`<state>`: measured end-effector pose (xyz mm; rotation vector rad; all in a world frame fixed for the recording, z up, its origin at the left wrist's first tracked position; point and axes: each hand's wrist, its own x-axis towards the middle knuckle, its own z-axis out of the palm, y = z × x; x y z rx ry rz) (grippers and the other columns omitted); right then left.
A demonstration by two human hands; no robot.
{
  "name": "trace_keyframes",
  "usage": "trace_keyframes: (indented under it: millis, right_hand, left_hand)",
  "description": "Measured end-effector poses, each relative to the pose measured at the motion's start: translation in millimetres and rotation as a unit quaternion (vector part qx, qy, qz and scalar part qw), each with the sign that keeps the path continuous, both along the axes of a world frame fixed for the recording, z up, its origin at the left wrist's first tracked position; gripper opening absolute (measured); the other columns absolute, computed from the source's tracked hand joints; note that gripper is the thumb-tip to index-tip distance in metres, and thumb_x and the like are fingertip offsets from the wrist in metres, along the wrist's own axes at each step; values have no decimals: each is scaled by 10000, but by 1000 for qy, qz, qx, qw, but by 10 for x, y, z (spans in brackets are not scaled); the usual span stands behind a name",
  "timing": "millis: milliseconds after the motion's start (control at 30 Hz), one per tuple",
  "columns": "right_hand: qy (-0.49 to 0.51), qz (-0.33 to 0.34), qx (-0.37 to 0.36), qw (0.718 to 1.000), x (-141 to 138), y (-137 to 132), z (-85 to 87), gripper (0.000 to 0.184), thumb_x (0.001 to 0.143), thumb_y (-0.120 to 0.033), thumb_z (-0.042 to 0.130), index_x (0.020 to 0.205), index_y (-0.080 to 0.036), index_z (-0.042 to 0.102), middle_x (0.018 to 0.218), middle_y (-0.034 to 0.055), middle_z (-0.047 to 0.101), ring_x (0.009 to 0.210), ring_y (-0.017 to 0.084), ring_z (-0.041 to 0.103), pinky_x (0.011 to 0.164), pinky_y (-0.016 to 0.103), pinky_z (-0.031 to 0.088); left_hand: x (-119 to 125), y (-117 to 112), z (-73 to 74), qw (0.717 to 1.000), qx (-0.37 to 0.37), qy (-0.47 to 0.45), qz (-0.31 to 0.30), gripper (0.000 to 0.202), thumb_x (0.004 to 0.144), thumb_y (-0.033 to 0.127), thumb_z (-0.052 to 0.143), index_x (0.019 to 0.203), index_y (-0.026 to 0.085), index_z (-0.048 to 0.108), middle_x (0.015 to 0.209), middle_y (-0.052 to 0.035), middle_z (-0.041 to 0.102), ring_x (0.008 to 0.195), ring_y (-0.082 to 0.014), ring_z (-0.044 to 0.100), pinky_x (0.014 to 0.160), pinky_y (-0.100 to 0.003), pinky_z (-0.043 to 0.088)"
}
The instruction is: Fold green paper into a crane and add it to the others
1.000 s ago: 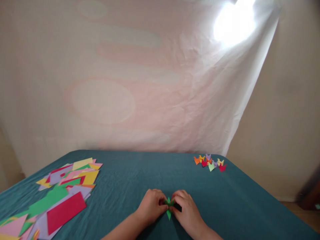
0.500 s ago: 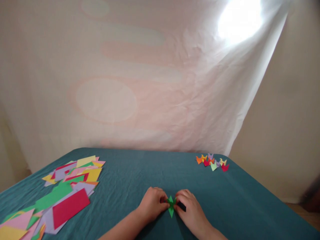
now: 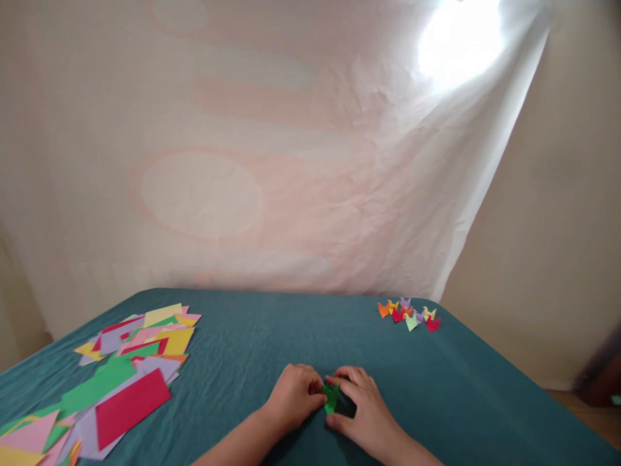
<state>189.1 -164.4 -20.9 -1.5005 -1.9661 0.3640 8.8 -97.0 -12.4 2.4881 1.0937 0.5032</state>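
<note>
A small green origami piece [image 3: 330,398], pointed at its lower end, is between my two hands just above the green cloth. My left hand [image 3: 297,396] is closed, pinching the piece's left side between thumb and forefinger. From the other side, my right hand [image 3: 361,404] curves round the paper. Its forefinger reaches the top edge and its thumb lies by the bottom point, so the paper sits between these spread tips. How firmly the right fingers press cannot be made out. Part of the piece's left edge is hidden by my left fingertips.
A loose heap of coloured paper sheets [image 3: 133,404] covers the table's left side. Several small folded paper birds [image 3: 411,321] stand at the far right. Dark green cloth [image 3: 252,336] covers the table, with a pale sheet [image 3: 301,194] hanging behind.
The green paper has gone from a symmetrical, spread star shape to a shorter, tilted one. My right thumb has moved down and left and its forefinger left, widening the gap between them.
</note>
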Motion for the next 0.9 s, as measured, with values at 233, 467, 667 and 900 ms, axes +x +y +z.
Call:
trace_keyframes:
  millis: [233,467,667,900]
  right_hand:
    - [52,-30,34,998,-8,81,-113,121,715,-89,653,688,-206,638,873,15,636,906,193,557,805,280,406]
    - [33,-20,39,998,-4,65,-108,139,716,-75,669,702,-205,622,863,-1,629,894,182,553,788,269,399]
    - [3,-17,30,999,6,72,-100,109,749,-108,641,730,-214,624,889,2,624,906,186,555,793,279,398]
    - [10,-22,33,999,16,68,-125,112,739,-107,651,729,-210,609,873,-5,618,886,179,552,791,275,391]
  left_hand:
    - [45,-80,-1,1000,3,0,10,124,719,207,578,761,225,693,726,10,659,765,-176,581,710,-256,359]
    - [86,-63,1,1000,-4,10,4,127,734,232,574,759,220,698,717,13,660,754,-172,586,710,-257,354]
    - [52,-44,59,1000,-4,16,4,115,732,251,585,725,213,693,698,10,650,737,-175,586,697,-261,348]
    - [54,-77,47,1000,-11,13,2,101,738,237,587,745,220,687,696,12,647,740,-174,583,712,-259,354]
